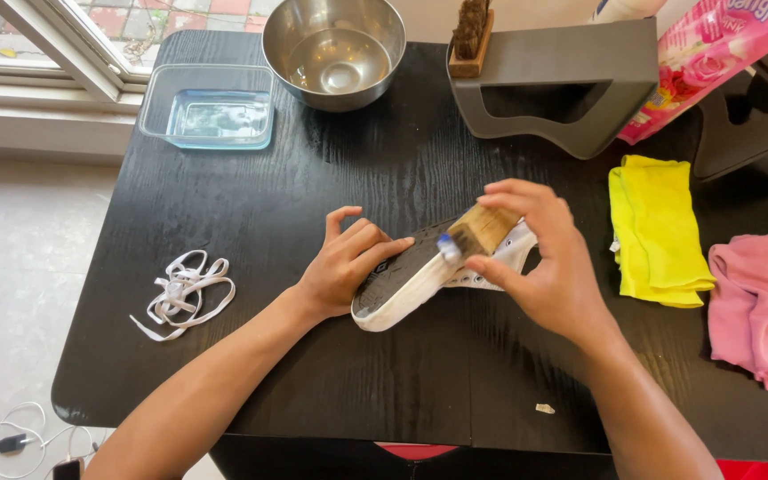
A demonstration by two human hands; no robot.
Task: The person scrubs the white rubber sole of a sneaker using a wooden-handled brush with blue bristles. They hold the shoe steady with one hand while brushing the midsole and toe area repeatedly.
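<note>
A white canvas shoe (406, 289) lies on its side on the black table (313, 196), its dark sole turned up and toward me. My left hand (348, 260) presses on the sole near the toe end and holds the shoe steady. My right hand (540, 258) grips a small wooden brush (480, 231) with pale bristles, held against the shoe's sole edge. The far part of the shoe is hidden behind my right hand.
White laces (181, 293) lie loose at the left. A glass dish of water (211, 108) and a steel bowl (334, 52) stand at the back, beside a grey stand (562, 84) with a second brush (471, 36). Yellow cloth (658, 227) and pink cloth (762, 307) lie right.
</note>
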